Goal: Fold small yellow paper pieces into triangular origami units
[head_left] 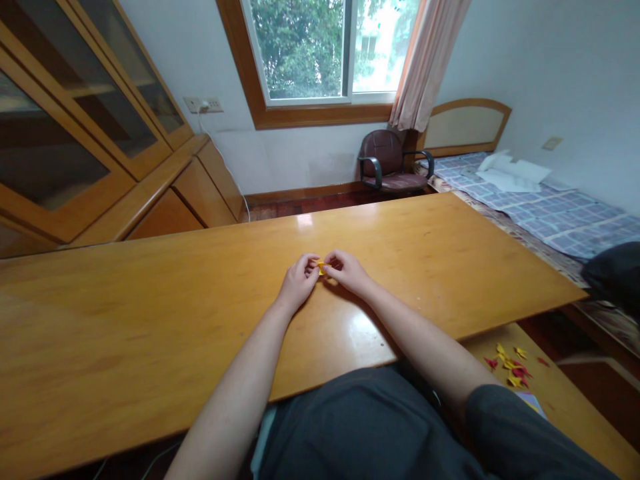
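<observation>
My left hand (299, 279) and my right hand (346, 270) meet over the middle of a long wooden table (150, 313). Both pinch a small yellow folded paper piece (321, 268) between their fingertips, just above the tabletop. Most of the paper is hidden by the fingers. My forearms stretch out from my dark shirt at the near edge.
A lower wooden surface (565, 400) at the right holds several small yellow and red folded paper pieces (513, 365). Behind the table are a dark office chair (390, 163), a bed (545, 207) with a blue cover, wooden cabinets (100, 147) on the left and a window (325, 53).
</observation>
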`<state>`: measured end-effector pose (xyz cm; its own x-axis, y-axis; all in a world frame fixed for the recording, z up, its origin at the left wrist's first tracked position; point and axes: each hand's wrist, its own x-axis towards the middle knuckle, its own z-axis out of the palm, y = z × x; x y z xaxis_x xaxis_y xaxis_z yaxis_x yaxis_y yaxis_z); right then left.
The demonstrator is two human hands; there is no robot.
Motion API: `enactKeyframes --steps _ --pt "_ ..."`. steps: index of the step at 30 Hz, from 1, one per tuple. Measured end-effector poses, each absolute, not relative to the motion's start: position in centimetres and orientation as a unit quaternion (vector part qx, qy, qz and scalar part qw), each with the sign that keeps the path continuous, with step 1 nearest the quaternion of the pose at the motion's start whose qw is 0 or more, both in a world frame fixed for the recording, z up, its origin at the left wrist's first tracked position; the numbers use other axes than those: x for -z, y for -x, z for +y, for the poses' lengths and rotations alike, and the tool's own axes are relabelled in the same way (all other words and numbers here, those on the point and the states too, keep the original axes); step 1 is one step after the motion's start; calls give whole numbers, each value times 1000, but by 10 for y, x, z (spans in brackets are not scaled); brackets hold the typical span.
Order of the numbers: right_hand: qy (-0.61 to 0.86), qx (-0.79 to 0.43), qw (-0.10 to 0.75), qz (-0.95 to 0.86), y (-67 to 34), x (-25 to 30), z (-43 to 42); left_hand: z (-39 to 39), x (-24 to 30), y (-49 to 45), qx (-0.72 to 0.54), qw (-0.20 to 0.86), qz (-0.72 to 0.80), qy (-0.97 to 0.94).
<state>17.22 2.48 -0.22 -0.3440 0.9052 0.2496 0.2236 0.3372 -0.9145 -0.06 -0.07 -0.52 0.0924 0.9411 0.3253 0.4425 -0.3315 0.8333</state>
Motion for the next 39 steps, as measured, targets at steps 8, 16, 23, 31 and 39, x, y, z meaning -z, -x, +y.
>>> enactKeyframes --steps 8,16,23,31,39 --pt "411 -476 435 -644 -175 6 30 -5 -4 1 -451 236 466 -724" --pt "375 -547 443 -604 -175 6 31 -2 -1 3 -441 239 449 -739" --pt "364 -600 443 -558 -178 4 32 -3 -7 3 -458 245 449 -727" --pt "336 -612 448 -559 -179 -5 24 3 1 8 -495 358 462 -643" --pt "327 -596 441 -586 -180 -5 21 2 1 7 -519 378 461 -613"
